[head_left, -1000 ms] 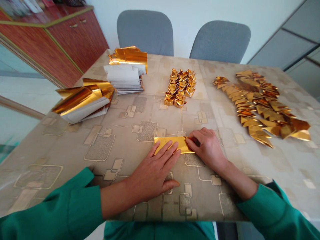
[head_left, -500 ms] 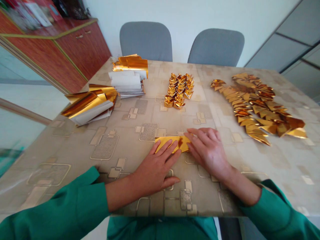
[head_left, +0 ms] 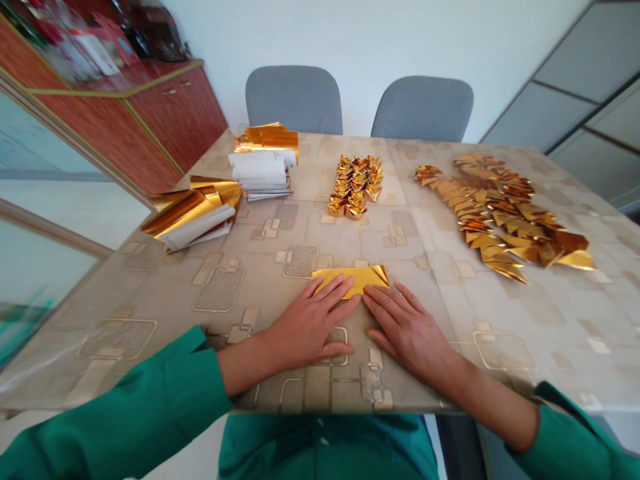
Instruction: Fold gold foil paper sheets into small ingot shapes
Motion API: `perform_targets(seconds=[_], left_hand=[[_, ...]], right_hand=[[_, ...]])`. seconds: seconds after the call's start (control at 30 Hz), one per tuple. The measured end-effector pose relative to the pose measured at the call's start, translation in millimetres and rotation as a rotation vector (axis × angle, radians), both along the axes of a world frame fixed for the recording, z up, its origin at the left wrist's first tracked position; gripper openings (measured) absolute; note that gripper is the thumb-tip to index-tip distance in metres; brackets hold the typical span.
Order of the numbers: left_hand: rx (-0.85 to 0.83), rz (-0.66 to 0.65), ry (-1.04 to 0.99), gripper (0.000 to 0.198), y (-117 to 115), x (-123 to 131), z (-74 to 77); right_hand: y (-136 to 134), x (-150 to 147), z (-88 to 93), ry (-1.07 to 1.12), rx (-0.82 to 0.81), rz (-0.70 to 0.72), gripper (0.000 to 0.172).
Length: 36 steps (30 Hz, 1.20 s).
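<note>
A strip of gold foil paper (head_left: 367,277) lies flat on the table in front of me, with a dark crease near its right end. My left hand (head_left: 317,320) rests palm down, its outstretched fingers pressing on the paper's left part. My right hand (head_left: 407,327) also lies flat, fingertips on the paper's lower right edge. Both hands are open. Beyond the paper, a block of folded gold foil pieces (head_left: 356,187) stands in tight rows. Further right spread long rows of pointed gold foil pieces (head_left: 500,207).
On the left are a stack of pale-backed foil sheets (head_left: 263,175) and loosely curled gold sheets (head_left: 197,210). A patterned cloth covers the table (head_left: 200,360). Two grey chairs (head_left: 295,100) stand behind it. A wooden cabinet (head_left: 175,127) is at the back left.
My right hand has come down from the paper's right end to its lower edge and flattened out. The left hand still presses the paper. The view has tilted slightly.
</note>
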<state>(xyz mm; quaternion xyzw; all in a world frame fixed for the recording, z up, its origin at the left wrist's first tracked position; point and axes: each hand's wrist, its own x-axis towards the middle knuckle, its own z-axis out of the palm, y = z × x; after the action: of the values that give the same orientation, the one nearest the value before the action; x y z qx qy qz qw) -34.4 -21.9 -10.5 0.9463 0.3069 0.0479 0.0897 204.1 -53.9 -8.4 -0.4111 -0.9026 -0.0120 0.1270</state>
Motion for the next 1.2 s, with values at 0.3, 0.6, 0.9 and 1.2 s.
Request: perform_targets(seconds=[0.3,0.6,0.9,1.2], left_hand=[[0.075,0.016,0.073,0.070,-1,-42,4.5],[0.140,0.042,0.094,0.066,-7,-63,-1.4],[0.154,0.024,0.102,0.065,-6,-61,2.2],[0.160,0.030,0.020,0.052,-1,-54,4.5]], right_hand=[[6,2,1.4,0.039,0.006,0.005,0.036],[2,15,-0.5,0.048,0.067,-0.050,0.033],[3,38,14.5,0.002,0.153,-0.081,0.026],[20,-27,18.2,0.061,0.058,0.120,0.026]])
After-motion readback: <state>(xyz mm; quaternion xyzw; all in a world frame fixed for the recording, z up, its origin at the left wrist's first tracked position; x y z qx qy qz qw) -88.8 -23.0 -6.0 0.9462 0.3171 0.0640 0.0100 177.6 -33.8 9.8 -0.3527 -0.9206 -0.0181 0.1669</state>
